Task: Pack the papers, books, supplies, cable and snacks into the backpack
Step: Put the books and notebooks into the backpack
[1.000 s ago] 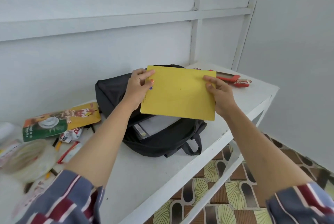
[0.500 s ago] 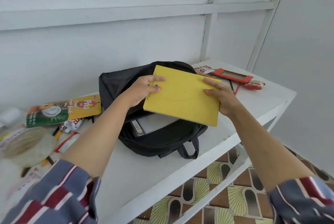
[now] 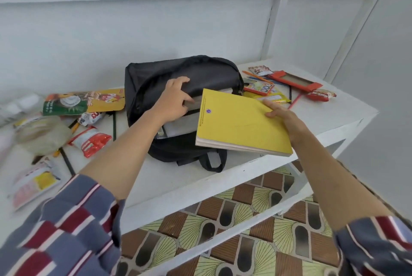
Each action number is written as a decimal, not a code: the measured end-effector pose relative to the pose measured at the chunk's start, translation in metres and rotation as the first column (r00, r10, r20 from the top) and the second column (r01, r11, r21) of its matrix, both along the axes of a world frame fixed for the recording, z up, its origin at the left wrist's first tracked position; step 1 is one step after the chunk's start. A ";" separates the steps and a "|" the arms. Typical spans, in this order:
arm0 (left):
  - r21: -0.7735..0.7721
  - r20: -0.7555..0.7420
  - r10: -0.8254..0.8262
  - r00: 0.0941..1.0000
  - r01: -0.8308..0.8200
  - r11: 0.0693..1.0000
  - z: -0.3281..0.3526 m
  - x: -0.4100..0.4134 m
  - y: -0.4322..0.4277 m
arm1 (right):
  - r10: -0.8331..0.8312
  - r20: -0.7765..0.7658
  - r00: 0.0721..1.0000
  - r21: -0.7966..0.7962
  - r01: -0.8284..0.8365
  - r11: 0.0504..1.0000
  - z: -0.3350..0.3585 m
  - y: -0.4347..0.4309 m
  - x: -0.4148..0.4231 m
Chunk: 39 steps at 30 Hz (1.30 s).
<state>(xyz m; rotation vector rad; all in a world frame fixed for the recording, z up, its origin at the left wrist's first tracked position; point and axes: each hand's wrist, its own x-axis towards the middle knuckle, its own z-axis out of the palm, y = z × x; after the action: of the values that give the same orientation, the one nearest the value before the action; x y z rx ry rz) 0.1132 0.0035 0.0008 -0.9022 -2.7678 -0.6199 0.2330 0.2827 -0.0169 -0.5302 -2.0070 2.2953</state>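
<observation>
Backpack [image 3: 156,75] lies on the table [image 3: 223,177] with its mouth open toward the person. The left hand [image 3: 176,97] grips its upper flap, fingers curled over the edge and holding it up. Just under those fingers a white stack [image 3: 180,124] already sits inside (papers or a book, I cannot tell which). Packing is therefore begun, but in my judgement well short of half done.

The yellow book [image 3: 240,124] is in hand and not yet in. The right hand [image 3: 283,115] pinches its right edge, thumb on the cover, the fingers below hidden. Its far left corner lies just beside the left fingers at the mouth.

Still out on the table are:
- a green and yellow pouch [image 3: 82,101], well left of the left fingers
- a red case [image 3: 294,79] beyond the right fingers
- a red and white packet [image 3: 91,140], left of the left forearm
- pencils [image 3: 256,76] near the case

Thin dark lines left of the left forearm may be the cable; I cannot tell.

Half a second ago both hands held the book by its sides. Now the left hand has let go and taken the flap, and the book lies lower and flatter, carried by the right hand alone.
</observation>
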 end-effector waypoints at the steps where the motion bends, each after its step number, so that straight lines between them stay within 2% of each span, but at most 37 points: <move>1: -0.050 -0.013 0.026 1.000 -0.026 0.998 -0.001 -0.001 0.001 | 0.006 0.012 1.000 -0.004 -0.006 1.000 -0.002 0.000 -0.001; 4: -0.159 -0.013 0.066 0.998 -0.067 0.985 0.000 -0.006 0.004 | 0.023 0.029 0.999 -0.017 -0.023 1.000 -0.003 -0.003 -0.005; 7: -0.177 0.014 0.067 0.998 -0.064 0.982 0.002 -0.015 0.005 | 0.008 0.045 0.999 -0.004 -0.008 1.000 -0.001 -0.007 -0.011; 12: -0.041 0.093 0.071 0.993 -0.067 0.997 0.015 -0.026 0.002 | -0.021 0.056 0.998 -0.024 0.023 0.999 -0.002 -0.010 -0.022; 19: 0.126 0.224 0.020 0.974 -0.049 0.991 0.042 -0.042 -0.002 | -0.190 0.054 0.980 -0.106 0.195 0.975 0.003 -0.017 -0.040; 23: 0.166 0.225 -0.028 0.974 -0.010 0.986 0.049 -0.048 -0.005 | -0.392 0.050 0.919 -0.155 0.395 0.905 0.007 -0.031 -0.055; 28: 0.191 0.189 -0.044 0.981 0.008 0.982 0.049 -0.053 -0.004 | -0.572 0.022 0.820 -0.186 0.565 0.804 0.009 -0.072 -0.073; 32: 0.186 0.155 -0.050 0.987 0.021 0.982 0.052 -0.056 -0.004 | -0.683 -0.024 0.730 -0.128 0.675 0.727 0.010 -0.114 -0.087; 35: 0.189 0.147 -0.058 0.987 0.030 0.982 0.052 -0.058 -0.007 | -0.605 -0.011 0.796 -0.014 0.605 0.796 0.008 -0.131 -0.100; 37: 0.196 0.151 -0.065 0.986 0.035 0.980 0.053 -0.060 -0.008 | -0.461 0.055 0.886 0.141 0.450 0.882 0.007 -0.133 -0.102; 39: 0.199 0.155 -0.071 0.985 0.039 0.979 0.053 -0.061 -0.009 | -0.300 0.147 0.943 0.314 0.243 0.918 0.007 -0.125 -0.101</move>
<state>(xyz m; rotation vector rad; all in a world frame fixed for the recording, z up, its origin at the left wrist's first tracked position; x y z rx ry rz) 0.0523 -0.0056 0.0540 -0.9259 -2.7635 -0.9975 0.1325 0.1573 -0.0098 -0.9683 -2.1405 1.8070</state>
